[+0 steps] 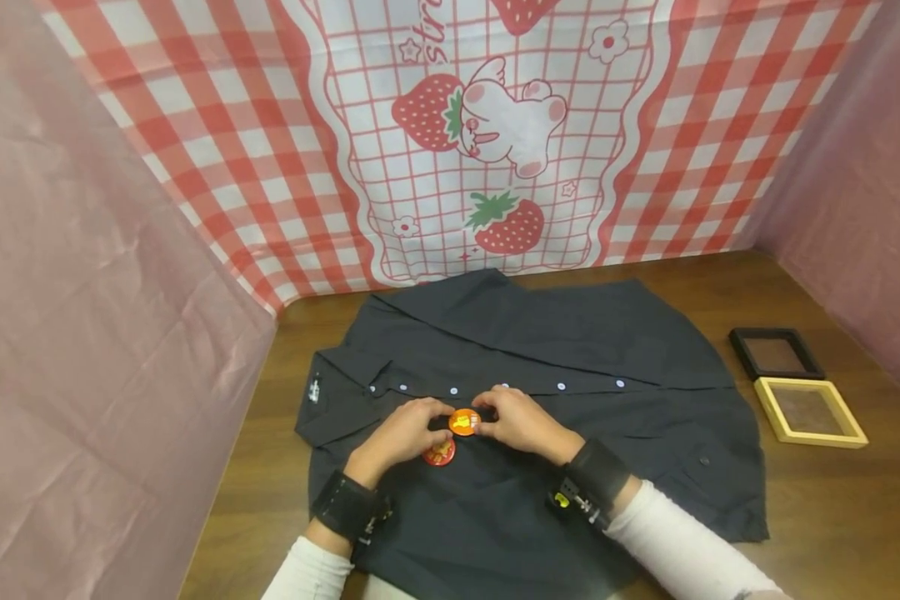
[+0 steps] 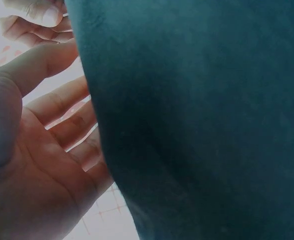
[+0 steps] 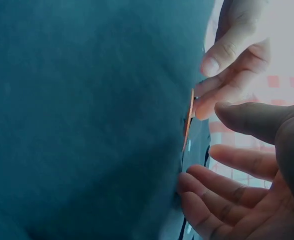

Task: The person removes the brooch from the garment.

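A dark grey button-up shirt [image 1: 540,492] is spread over the wooden table, its collar to the left. On its front lies a round orange badge [image 1: 464,422] with a yellow design; in the right wrist view the badge [image 3: 188,120] appears edge-on. Just below and left, a red round badge [image 1: 439,452] is partly covered by my left hand [image 1: 405,429]. That hand's fingertips are at the orange badge's left edge. My right hand [image 1: 521,423] has thumb and index finger at the right edge. Both wrist views show loosely spread fingers; exact contact is hard to see.
White buttons [image 1: 561,387] run along the shirt's placket. A black frame [image 1: 776,352] and a pale yellow frame [image 1: 810,412] lie on the table [image 1: 855,492] at the right. A red-checked strawberry cloth [image 1: 270,150] hangs behind; pink cloths hang at both sides.
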`<state>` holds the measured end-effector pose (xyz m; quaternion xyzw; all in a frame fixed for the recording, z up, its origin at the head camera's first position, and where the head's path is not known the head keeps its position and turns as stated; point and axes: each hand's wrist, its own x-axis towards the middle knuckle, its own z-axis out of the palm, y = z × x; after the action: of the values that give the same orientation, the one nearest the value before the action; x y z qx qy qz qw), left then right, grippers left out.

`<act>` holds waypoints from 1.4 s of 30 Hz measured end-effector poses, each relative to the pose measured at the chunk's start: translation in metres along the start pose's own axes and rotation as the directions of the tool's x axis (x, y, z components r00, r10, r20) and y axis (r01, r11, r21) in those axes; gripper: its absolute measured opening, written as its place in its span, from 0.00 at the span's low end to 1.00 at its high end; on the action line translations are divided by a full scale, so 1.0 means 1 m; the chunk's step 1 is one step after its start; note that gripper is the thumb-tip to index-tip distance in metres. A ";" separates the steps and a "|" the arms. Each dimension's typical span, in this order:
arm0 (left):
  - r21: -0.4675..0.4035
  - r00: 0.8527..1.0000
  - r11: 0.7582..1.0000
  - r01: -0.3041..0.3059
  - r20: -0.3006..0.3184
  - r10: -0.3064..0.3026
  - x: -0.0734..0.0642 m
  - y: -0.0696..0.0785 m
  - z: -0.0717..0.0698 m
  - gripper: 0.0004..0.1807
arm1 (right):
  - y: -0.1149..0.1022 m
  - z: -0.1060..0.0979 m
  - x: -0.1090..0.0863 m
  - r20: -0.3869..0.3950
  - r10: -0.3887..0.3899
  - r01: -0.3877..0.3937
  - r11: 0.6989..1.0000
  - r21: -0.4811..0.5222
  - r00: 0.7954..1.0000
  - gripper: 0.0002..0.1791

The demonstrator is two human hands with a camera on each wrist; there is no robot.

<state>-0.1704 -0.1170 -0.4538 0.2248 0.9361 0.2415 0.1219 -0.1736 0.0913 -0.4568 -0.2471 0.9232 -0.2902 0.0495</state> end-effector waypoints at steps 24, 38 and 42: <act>0.049 0.999 0.999 -0.021 -0.033 0.023 0.001 0.000 0.000 0.19 | -0.003 0.010 -0.002 0.009 0.007 -0.006 1.000 -0.004 1.000 0.11; 0.056 0.999 0.998 -0.018 -0.027 0.020 0.000 0.001 -0.002 0.17 | -0.008 0.016 0.002 -0.011 -0.030 0.030 0.999 -0.040 0.999 0.11; 0.060 0.999 0.997 -0.038 -0.023 0.039 0.001 0.000 0.000 0.17 | -0.007 0.018 0.002 -0.021 -0.036 0.035 0.998 -0.054 0.999 0.12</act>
<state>-0.1715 -0.1168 -0.4542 0.2433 0.9398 0.2186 0.0990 -0.1682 0.0761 -0.4676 -0.2614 0.9266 -0.2690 0.0278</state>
